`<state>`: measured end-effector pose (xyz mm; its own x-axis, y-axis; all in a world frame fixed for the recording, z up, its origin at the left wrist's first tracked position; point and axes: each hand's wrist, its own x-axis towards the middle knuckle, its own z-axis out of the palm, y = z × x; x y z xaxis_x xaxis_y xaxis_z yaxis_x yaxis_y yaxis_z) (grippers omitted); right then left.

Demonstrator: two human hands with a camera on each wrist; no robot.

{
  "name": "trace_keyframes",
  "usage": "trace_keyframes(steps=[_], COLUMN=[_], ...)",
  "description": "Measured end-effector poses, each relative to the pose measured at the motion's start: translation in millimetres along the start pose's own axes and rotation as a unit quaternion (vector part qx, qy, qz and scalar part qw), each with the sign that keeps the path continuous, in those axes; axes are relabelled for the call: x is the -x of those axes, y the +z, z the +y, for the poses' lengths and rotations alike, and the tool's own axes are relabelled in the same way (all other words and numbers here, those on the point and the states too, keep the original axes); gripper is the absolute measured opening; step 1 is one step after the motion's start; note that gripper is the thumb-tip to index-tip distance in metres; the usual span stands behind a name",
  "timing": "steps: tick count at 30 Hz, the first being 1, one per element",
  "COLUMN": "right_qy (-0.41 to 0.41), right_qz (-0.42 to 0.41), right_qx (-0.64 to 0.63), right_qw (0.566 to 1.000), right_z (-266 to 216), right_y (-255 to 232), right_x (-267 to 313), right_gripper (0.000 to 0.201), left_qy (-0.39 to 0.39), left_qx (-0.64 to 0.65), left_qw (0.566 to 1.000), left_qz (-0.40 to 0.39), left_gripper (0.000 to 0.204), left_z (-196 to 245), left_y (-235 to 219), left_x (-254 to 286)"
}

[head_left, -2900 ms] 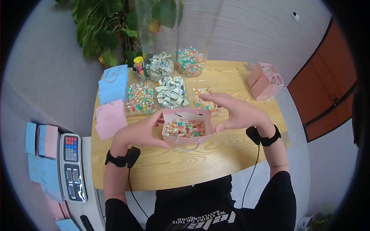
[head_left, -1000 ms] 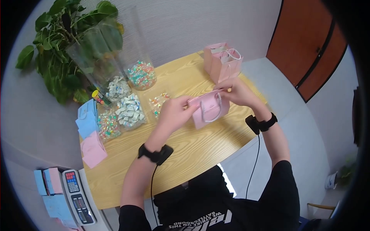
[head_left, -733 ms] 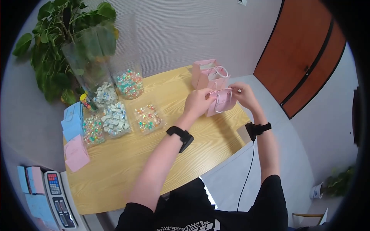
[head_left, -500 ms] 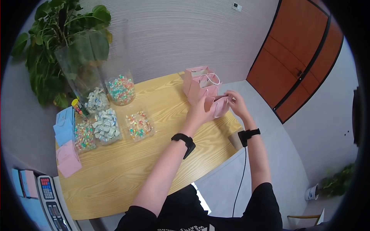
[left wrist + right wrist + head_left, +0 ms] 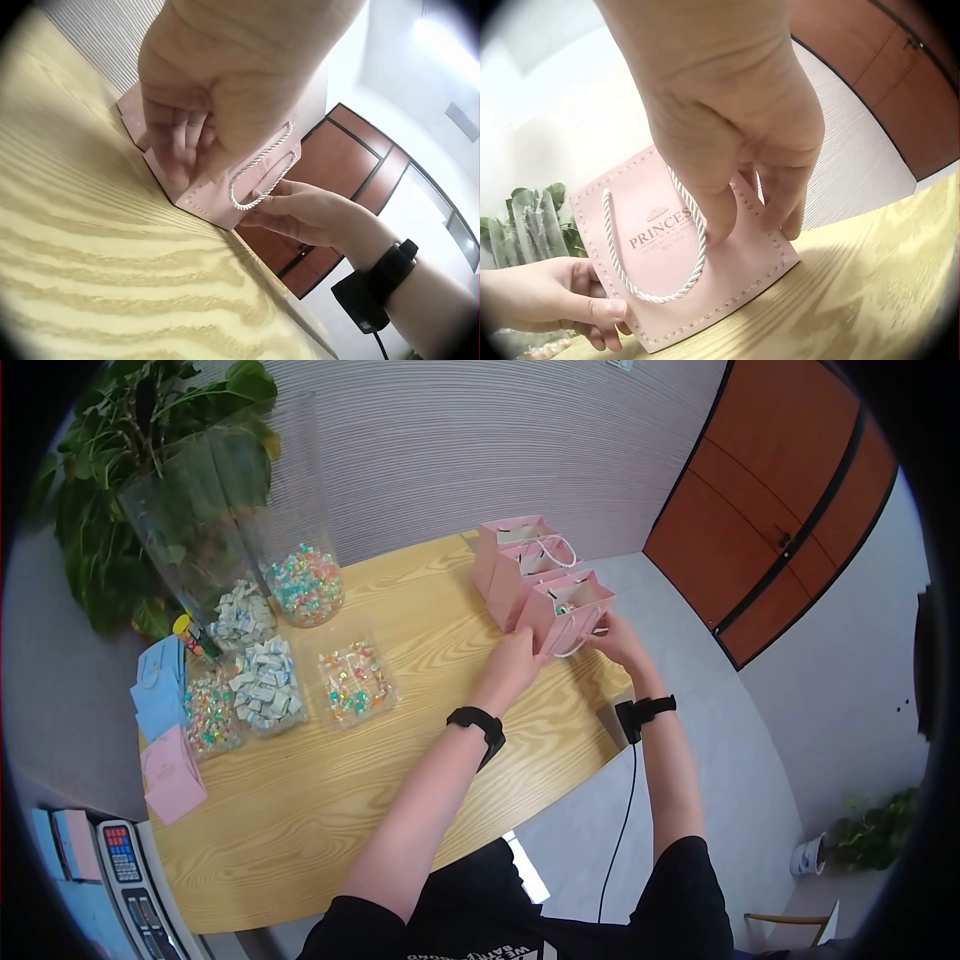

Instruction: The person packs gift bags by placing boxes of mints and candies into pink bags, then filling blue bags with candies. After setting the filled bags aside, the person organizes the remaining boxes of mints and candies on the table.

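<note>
A pink paper gift bag (image 5: 540,622) stands on the table at the right, its mouth up, with some wrapped candies (image 5: 566,609) showing inside. White rope handles (image 5: 619,275) hang over its front, which bears the print "PRINCESS". My left hand (image 5: 510,665) holds the bag's left side low down, thumb on the front face. On the opposite side, my right hand (image 5: 620,643) grips the edge with the thumb in front and the fingers behind. Two more pink gift bags (image 5: 508,588) stand close behind it.
Trays of wrapped candies (image 5: 355,682) and white-wrapped sweets (image 5: 268,685) lie at the left, before tall clear containers (image 5: 305,595). Folded blue bags (image 5: 160,675) and pink bags (image 5: 172,772) lie at the left edge. A scale (image 5: 125,855) stands beyond it.
The candy-filled pink gift bag has been carried from the middle to the right, beside the other two. Its mouth, pinched together a second ago, is wide again, and my hands have slid down its sides.
</note>
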<state>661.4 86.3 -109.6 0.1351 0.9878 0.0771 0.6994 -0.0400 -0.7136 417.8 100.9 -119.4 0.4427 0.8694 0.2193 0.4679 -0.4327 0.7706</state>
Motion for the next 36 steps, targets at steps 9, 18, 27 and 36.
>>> trace_keyframes(steps=[9, 18, 27, 36], right_qy=[-0.017, -0.017, -0.223, -0.329], right_qz=[0.004, -0.196, -0.415, -0.457], right_qx=[0.016, 0.201, 0.205, 0.178], right_qw=[1.000, 0.960, 0.858, 0.807], right_z=[-9.5, -87.1, -228.3, -305.1], right_y=[5.3, 38.0, 166.8, 279.7], right_x=[2.9, 72.8, 118.4, 134.4], right_gripper=[0.044, 0.025, 0.032, 0.029], left_qy=[-0.007, 0.010, -0.060, -0.130], left_qx=[0.006, -0.201, -0.244, -0.234], left_qw=[1.000, 0.958, 0.924, 0.939], left_qz=[0.021, -0.203, -0.289, -0.214], left_gripper=[0.024, 0.019, 0.023, 0.029], left_z=[-7.0, -38.9, -62.6, -99.7], left_y=[0.2, -75.4, -191.1, -249.6], left_x=[2.2, 73.0, 207.7, 286.7])
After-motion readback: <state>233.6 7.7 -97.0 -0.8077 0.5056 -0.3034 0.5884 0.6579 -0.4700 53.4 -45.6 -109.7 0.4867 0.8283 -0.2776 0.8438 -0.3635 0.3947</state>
